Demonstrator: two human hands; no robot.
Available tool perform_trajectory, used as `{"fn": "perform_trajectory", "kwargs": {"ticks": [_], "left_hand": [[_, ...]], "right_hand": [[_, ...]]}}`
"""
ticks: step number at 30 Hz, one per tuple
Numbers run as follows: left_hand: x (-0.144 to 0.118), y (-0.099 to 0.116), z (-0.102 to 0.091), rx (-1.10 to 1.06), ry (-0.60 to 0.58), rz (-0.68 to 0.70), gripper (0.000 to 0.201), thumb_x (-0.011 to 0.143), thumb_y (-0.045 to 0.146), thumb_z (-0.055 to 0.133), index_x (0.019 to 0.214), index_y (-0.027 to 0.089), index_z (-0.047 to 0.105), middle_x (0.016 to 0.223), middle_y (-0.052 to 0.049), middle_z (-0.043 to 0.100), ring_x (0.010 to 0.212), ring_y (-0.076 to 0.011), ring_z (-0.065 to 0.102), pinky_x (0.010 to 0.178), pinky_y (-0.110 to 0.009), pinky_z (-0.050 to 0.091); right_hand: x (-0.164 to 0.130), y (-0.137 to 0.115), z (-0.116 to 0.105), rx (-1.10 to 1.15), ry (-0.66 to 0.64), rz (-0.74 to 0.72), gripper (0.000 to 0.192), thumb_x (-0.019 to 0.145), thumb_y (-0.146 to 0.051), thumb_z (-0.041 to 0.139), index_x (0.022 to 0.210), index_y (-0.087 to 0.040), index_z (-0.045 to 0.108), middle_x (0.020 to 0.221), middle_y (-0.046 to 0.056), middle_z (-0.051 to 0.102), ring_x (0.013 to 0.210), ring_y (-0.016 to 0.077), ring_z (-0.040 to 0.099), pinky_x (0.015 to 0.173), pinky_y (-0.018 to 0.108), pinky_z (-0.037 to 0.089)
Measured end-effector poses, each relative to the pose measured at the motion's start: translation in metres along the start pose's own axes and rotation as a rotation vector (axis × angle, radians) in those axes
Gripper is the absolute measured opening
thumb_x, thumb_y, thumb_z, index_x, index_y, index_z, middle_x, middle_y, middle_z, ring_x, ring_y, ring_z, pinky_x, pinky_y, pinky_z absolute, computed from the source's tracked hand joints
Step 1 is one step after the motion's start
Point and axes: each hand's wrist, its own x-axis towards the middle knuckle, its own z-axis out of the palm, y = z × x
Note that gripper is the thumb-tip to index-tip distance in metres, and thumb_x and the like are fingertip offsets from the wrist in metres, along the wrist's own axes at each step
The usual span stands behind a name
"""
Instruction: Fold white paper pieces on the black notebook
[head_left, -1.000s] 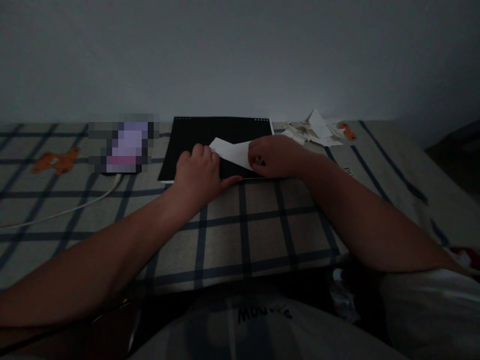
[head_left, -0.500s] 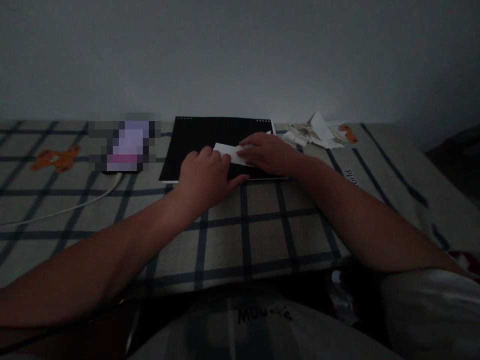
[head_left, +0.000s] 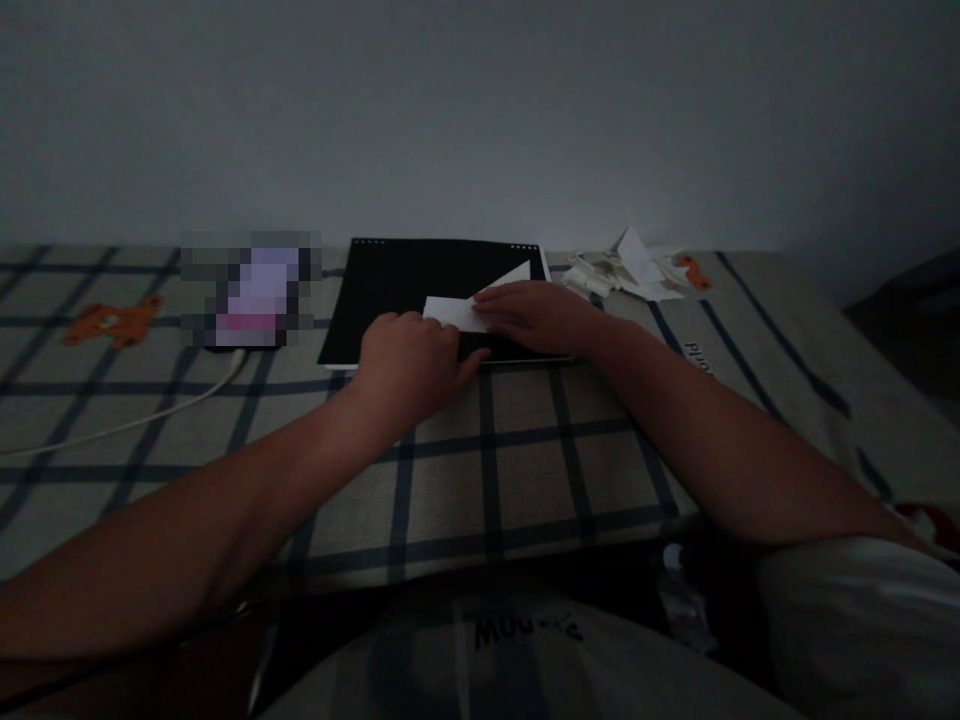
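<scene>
Paper [head_left: 459,311], white and folded, lies flat on a black pad [head_left: 390,290] that sits against the far edge of the bed [head_left: 525,450], about midway along it. Its long axis runs left to right across the pad, and a pointed flap rises from its right end toward the pad's far right corner. The left hand [head_left: 409,365] rests knuckles up at the pad's near edge, fingers curled down onto the left end of the paper, pinning it; the grip is a press, not a closed pinch. The right hand [head_left: 536,315] lies flat and open, fingers stretched leftward across the right part of the paper, pressing it to the pad. Beyond the pad's right side, near the far edge of the bed, lies a heap of paper scraps [head_left: 626,270]. A white cable [head_left: 150,412] trails across the checked cover toward the left edge.
</scene>
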Motion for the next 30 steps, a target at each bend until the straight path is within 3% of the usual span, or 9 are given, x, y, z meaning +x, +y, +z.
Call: {"fn": "perform_trajectory", "kwargs": {"ticks": [5, 10, 13, 16, 23, 26, 30], "left_hand": [[-0.003, 0.002, 0.000, -0.026, 0.043, 0.078, 0.060, 0.116, 0.055, 0.040, 0.120, 0.020, 0.088, 0.113, -0.017, 0.087, 0.113, -0.0361, 0.080, 0.095, -0.048, 0.055], [0.007, -0.011, 0.007, -0.154, 0.113, 0.093, 0.057, 0.116, 0.045, 0.035, 0.124, 0.023, 0.087, 0.123, -0.014, 0.087, 0.119, -0.0344, 0.079, 0.092, -0.046, 0.058], [0.022, -0.030, 0.017, -0.257, 0.167, 0.108, 0.052, 0.114, 0.038, 0.038, 0.133, 0.022, 0.084, 0.135, -0.013, 0.084, 0.131, -0.0332, 0.075, 0.104, -0.047, 0.060], [0.038, -0.048, 0.032, -0.342, 0.199, 0.223, 0.053, 0.110, 0.030, 0.042, 0.146, 0.019, 0.079, 0.154, -0.015, 0.077, 0.145, -0.0336, 0.068, 0.120, -0.053, 0.055], [0.054, -0.064, 0.054, -0.435, 0.147, 0.392, 0.059, 0.113, 0.038, 0.042, 0.160, 0.014, 0.068, 0.167, -0.016, 0.067, 0.159, -0.0349, 0.060, 0.132, -0.057, 0.049], [0.053, -0.064, 0.054, -0.408, 0.093, 0.400, 0.060, 0.115, 0.040, 0.040, 0.164, 0.015, 0.064, 0.172, -0.016, 0.063, 0.165, -0.0340, 0.054, 0.134, -0.059, 0.046], [0.049, -0.062, 0.047, -0.311, 0.096, 0.404, 0.061, 0.116, 0.042, 0.038, 0.163, 0.015, 0.066, 0.167, -0.018, 0.067, 0.158, -0.0368, 0.061, 0.129, -0.059, 0.049]], "right_hand": [[0.003, -0.008, 0.006, -0.014, 0.045, -0.006, 0.051, 0.113, -0.038, 0.057, 0.155, -0.013, 0.073, 0.152, 0.021, 0.075, 0.138, 0.0347, 0.068, 0.120, 0.055, 0.054], [0.002, 0.003, 0.010, 0.023, 0.056, -0.058, 0.046, 0.110, -0.032, 0.061, 0.151, -0.019, 0.076, 0.144, 0.018, 0.072, 0.134, 0.0326, 0.064, 0.116, 0.051, 0.055], [0.001, 0.010, 0.010, 0.062, 0.059, -0.089, 0.044, 0.108, -0.025, 0.061, 0.148, -0.022, 0.078, 0.143, 0.015, 0.072, 0.133, 0.0303, 0.065, 0.114, 0.050, 0.055], [0.002, 0.013, 0.013, 0.081, 0.090, -0.131, 0.041, 0.109, -0.022, 0.058, 0.144, -0.024, 0.080, 0.144, 0.014, 0.076, 0.133, 0.0298, 0.067, 0.117, 0.052, 0.055], [0.009, 0.008, 0.023, 0.069, 0.148, -0.279, 0.047, 0.109, -0.012, 0.052, 0.139, -0.029, 0.084, 0.145, 0.007, 0.082, 0.142, 0.0256, 0.070, 0.126, 0.052, 0.052], [0.006, 0.004, 0.019, 0.050, 0.133, -0.239, 0.044, 0.108, -0.014, 0.055, 0.137, -0.026, 0.085, 0.146, 0.009, 0.081, 0.138, 0.0268, 0.071, 0.121, 0.050, 0.056], [0.001, 0.006, 0.011, -0.042, 0.177, -0.056, 0.035, 0.108, -0.024, 0.063, 0.135, -0.022, 0.085, 0.141, 0.013, 0.082, 0.131, 0.0317, 0.071, 0.112, 0.051, 0.057]]}}
